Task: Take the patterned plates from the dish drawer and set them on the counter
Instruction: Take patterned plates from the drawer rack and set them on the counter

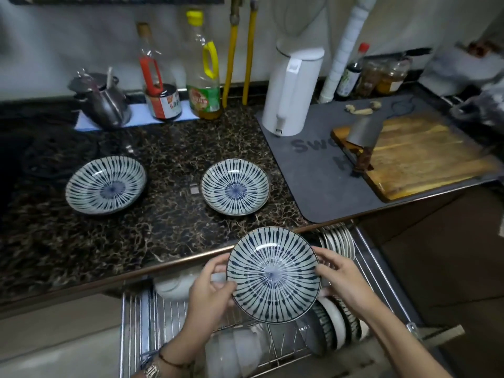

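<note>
A blue-and-white striped plate is held level above the open wire dish drawer, just in front of the counter edge. My left hand grips its left rim and my right hand grips its right rim. Two matching patterned plates lie flat on the dark marbled counter: one at the left, one in the middle. More dishes stand on edge in the drawer, partly hidden under the held plate.
A white kettle stands on a grey mat at the right, beside a wooden cutting board with a cleaver. Oil and sauce bottles and a steel pot line the back wall. White bowls sit in the drawer.
</note>
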### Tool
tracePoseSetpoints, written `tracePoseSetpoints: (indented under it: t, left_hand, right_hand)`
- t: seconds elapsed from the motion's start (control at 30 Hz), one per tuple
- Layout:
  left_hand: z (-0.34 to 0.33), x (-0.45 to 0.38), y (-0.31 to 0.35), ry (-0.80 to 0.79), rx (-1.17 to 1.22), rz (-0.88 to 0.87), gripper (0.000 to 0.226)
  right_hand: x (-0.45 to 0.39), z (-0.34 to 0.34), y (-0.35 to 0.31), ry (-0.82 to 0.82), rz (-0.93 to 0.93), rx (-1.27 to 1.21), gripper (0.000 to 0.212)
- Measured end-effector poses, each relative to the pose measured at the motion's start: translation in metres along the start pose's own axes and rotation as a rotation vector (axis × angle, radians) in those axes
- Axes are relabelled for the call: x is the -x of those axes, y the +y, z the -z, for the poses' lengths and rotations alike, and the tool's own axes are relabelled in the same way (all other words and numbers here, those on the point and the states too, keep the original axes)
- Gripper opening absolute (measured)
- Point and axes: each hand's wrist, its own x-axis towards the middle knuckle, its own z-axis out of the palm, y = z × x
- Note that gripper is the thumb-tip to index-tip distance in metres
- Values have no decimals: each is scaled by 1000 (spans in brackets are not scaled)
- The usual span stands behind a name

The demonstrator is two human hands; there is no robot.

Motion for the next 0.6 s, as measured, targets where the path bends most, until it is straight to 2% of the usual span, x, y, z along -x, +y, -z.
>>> tracePoseSetpoints:
  t: [0.17,0.4,0.6]
  left_hand:
    - [56,-9,33,64,-4,-46,50]
    - [133,-32,47,216,-17,-58,48]
    - [163,-58,49,306,-64,-23,47]
  right_hand:
    - [-12,-48,-38,-14,84,-18,41]
    - [-51,-123,-66,-51,144,-19,41]
    - [-88,-167,-69,-53,161,-14,37]
